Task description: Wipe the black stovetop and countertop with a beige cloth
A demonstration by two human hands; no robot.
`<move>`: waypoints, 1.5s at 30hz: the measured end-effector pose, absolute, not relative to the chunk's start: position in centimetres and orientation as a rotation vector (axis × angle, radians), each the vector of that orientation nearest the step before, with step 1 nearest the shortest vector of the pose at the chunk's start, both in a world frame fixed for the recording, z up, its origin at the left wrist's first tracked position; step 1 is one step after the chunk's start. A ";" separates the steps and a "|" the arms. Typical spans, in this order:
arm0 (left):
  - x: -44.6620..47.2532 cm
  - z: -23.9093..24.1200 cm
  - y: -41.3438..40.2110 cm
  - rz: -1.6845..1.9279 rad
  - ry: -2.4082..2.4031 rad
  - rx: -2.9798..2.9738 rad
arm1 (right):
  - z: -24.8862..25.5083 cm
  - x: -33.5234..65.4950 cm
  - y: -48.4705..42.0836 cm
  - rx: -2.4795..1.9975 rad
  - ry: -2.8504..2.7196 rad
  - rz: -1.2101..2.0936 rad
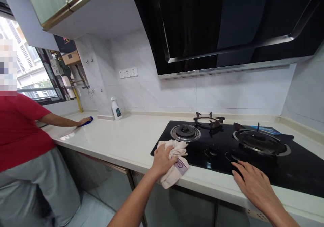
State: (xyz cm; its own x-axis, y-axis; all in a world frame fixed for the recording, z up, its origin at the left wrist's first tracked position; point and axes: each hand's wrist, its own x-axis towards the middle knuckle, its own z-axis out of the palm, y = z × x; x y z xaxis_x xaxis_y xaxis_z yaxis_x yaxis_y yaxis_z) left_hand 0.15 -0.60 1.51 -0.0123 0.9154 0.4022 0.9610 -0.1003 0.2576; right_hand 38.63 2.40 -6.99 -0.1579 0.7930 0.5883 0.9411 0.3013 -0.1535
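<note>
**Evidently mid-wipe at the hob's near-left corner**

Your left hand (162, 159) was closed over a bunched pale cloth (175, 177), fingers curled round it. It pressed the cloth down where the black glass hob (202, 161) met the worktop (121, 139), and part of the cloth hung over the front edge. Your right hand (253, 183) held nothing. It lay flat and spread, palm down, fingertips on the glass at the hob's front, below the right burner (260, 142).

By my reading, the step in hand was wiping the hob, and only its near-left corner was under the cloth. The left burner (185, 132) stood just behind the cloth with its pan support off. A loose support (209, 120) sat further back, between the two burners, while the right burner seemed to carry its own. The knobs (214, 149) lay between your hands.

A next stroke would call for some care. The cloth was thickly bunched, so a flatter fold would cover more glass. The knobs and the burner ring stood proud, so you would have to steer round them, not over. Your braced right hand also covered glass that the cloth could not reach unless the hand lifted.

Well apart at the left, another person in a red top (20, 132) pressed a blue cloth (89, 120) on the same worktop. A spray bottle (116, 109) stood by the wall between you.
</note>
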 end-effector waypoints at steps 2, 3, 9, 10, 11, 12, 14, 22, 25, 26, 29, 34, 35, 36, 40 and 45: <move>-2.6 1.6 -0.5 -0.728 -2.114 -2.053 | -7.0 38.7 2.4 -1.537 -1.998 -0.332; -3.9 1.6 -0.6 -0.722 -2.153 -2.006 | -7.0 38.7 2.3 -1.538 -1.998 -0.331; -11.6 1.8 -1.6 -0.706 -2.364 -1.667 | -7.3 38.6 2.5 -1.536 -1.994 -0.338; -12.5 1.8 -1.8 -0.709 -2.383 -1.610 | -7.3 38.6 2.6 -1.535 -1.992 -0.339; -13.2 1.8 -2.1 -0.713 -2.396 -1.558 | -7.3 38.6 2.6 -1.536 -1.989 -0.341; -13.8 1.8 -2.3 -0.720 -2.402 -1.510 | -7.3 38.6 2.6 -1.538 -1.985 -0.341; -14.4 1.7 -2.7 -0.741 -2.400 -1.421 | -7.2 38.5 2.6 -1.541 -1.975 -0.339; -12.7 0.1 -4.0 -0.899 -2.254 -1.189 | -6.9 37.7 2.4 -1.546 -1.955 -0.330; -11.3 -1.0 -4.6 -0.939 -2.168 -1.163 | -6.8 37.4 2.4 -1.558 -1.943 -0.345; -10.7 -1.5 -4.8 -0.950 -2.140 -1.157 | -6.9 37.4 2.4 -1.556 -1.939 -0.351; -8.3 -2.9 -5.2 -0.969 -2.070 -1.151 | -7.0 37.3 2.4 -1.529 -1.934 -0.361; -2.7 -4.6 -5.2 -1.038 -1.986 -1.219 | -7.2 37.3 2.4 -1.517 -1.933 -0.380; -1.4 -4.9 -5.2 -1.056 -1.971 -1.258 | -7.2 37.3 2.5 -1.520 -1.932 -0.384; 0.0 -5.1 -5.3 -1.072 -1.955 -1.310 | -7.2 37.3 2.5 -1.523 -1.934 -0.386; 5.9 -6.3 -5.8 -1.127 -1.852 -1.613 | -7.2 37.5 2.5 -1.540 -1.942 -0.386; 12.2 -8.2 -6.6 -1.098 -1.756 -1.937 | -7.2 37.7 2.5 -1.531 -1.969 -0.401</move>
State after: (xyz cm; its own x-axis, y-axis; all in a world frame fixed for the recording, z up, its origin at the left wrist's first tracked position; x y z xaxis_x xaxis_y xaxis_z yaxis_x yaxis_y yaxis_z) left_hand 12.20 -6.59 -8.19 -0.0420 0.7096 0.7033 0.9431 -0.2042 0.2623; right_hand 37.73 2.49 -7.17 -0.1496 0.7665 0.6246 0.9496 0.2873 -0.1251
